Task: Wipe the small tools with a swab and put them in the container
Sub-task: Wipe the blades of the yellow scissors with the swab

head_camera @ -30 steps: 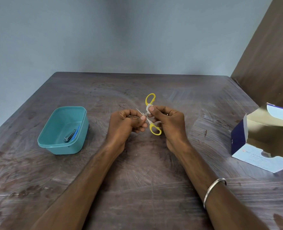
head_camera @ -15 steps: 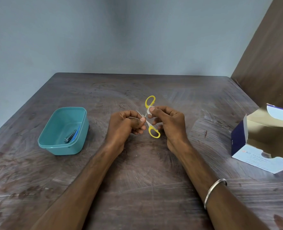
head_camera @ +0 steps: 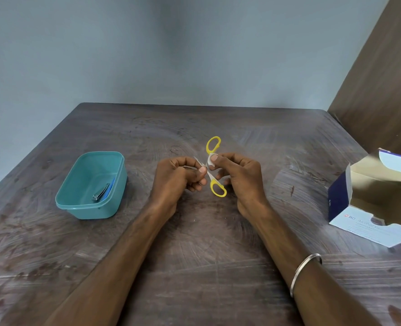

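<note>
**Scissors held between both hands above the surface**

I see the dark wooden surface (head_camera: 194,255) filling most of my view. On its right edge sits an opened cardboard box (head_camera: 369,208) of alcohol swabs, well apart from the hands. On the left stands the teal container (head_camera: 77,184), with a nail clipper (head_camera: 100,192) lying inside against its right wall.

Near the middle, my left hand (head_camera: 173,182) is curled round the blade end of the yellow-handled scissors (head_camera: 214,182); a thin metal tip pokes out above its fingers. My right hand (head_camera: 242,177) pinches a small white swab (head_camera: 210,163) against the scissors near the pivot, thumb on top. The scissors are spread open, one yellow loop pointing away from me above the right thumb, the other hanging between the two hands. Both hands are near the container, not touching it.
</note>
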Available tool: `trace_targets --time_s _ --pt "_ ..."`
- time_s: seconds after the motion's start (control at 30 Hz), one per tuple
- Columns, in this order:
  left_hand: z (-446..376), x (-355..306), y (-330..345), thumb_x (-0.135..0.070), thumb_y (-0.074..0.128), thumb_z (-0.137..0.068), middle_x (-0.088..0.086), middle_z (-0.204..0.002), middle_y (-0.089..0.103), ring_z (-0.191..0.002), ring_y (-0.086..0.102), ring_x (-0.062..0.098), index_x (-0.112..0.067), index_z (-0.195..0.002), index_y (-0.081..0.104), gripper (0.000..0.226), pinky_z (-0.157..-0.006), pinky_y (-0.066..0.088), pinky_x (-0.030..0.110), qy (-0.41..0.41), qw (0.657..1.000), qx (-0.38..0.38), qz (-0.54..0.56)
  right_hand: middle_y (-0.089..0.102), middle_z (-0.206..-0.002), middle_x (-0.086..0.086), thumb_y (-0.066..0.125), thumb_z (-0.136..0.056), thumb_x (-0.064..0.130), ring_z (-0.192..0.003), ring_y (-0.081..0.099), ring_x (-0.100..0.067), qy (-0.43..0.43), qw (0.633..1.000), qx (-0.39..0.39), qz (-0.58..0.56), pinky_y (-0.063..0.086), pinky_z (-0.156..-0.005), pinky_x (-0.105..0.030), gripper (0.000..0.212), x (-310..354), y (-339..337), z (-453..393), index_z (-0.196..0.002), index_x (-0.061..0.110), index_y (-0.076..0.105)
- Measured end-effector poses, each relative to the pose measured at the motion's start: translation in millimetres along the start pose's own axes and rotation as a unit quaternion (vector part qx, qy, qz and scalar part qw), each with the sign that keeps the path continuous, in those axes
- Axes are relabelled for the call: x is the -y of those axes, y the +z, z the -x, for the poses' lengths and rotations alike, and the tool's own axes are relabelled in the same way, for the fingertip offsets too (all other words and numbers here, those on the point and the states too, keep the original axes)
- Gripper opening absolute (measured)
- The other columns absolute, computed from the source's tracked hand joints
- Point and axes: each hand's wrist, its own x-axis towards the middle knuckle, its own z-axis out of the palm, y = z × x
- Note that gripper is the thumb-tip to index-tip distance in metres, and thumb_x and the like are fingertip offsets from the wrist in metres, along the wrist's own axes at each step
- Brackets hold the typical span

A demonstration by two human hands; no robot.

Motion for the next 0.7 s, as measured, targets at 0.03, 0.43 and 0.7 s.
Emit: trace_targets --time_s 0.03,0.43,0.7 --pt "-0.3 0.0 0.0 0.000 0.069 -0.086 0.010 -0.059 0.067 -0.045 0.055 0.015 0.000 -0.073 0.068 0.013 -0.050 0.044 0.026 0.001 1.000 -0.002 0.000 0.075 -0.072 -0.006 0.076 -0.084 0.013 -0.054 0.058 -0.009 -0.002 1.000 0.006 0.008 0.045 -0.050 -0.019 0.007 -0.2 0.2 0.5 -0.083 0.006 0.078" --pt "-3.4 -3.0 -0.6 -0.004 0.075 -0.080 0.013 -0.060 0.066 -0.050 0.057 0.018 0.001 -0.077 0.072 0.006 -0.054 0.047 0.029 0.012 0.998 -0.050 0.023 0.076 -0.081 0.004 0.075 -0.088 0.020 -0.064 0.066 -0.016 -0.163 0.981 -0.091 0.051 0.048 -0.054 -0.020 0.006 2.5 -10.3 -7.5 -0.087 0.025 0.077" --pt "-1.4 -4.5 0.2 -0.007 0.075 -0.080 0.008 -0.055 0.059 -0.050 0.052 0.017 -0.010 -0.060 0.067 0.022 -0.051 0.046 0.026 0.040 0.997 -0.064 0.003 0.070 -0.092 0.008 0.077 -0.086 0.028 -0.075 0.062 -0.011 -0.288 0.921 -0.045 0.258 0.052 -0.070 -0.034 0.007 -8.7 -13.1 -11.4 -0.093 0.028 0.079"
